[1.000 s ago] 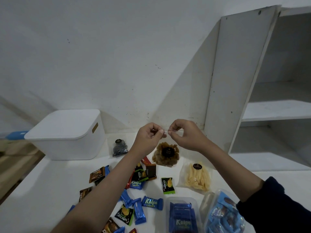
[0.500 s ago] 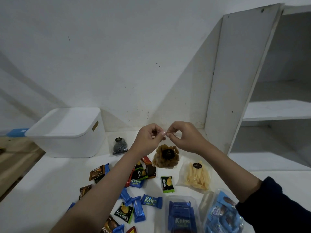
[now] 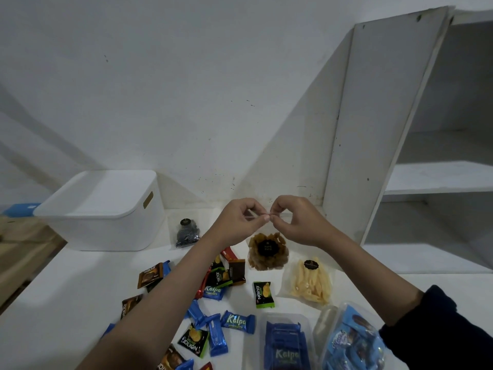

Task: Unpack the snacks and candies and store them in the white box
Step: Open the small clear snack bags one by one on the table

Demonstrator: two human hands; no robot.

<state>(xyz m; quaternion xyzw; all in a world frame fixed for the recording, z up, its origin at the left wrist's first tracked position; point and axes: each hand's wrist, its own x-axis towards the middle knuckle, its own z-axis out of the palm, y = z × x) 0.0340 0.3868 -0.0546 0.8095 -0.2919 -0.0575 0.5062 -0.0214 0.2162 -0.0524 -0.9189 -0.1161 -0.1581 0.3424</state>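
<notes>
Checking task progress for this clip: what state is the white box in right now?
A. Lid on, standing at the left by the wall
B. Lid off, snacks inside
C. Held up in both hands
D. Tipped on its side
A: the white box stands upright at the left with its lid closed, while the left hand and right hand pinch a clear snack bag instead.

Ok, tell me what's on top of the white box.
A white lid sits flat on the white box, closing it; nothing lies on the lid. The lid covers the inside, so the contents cannot be seen. Both hands are away from it, pinching a clear packet.
</notes>
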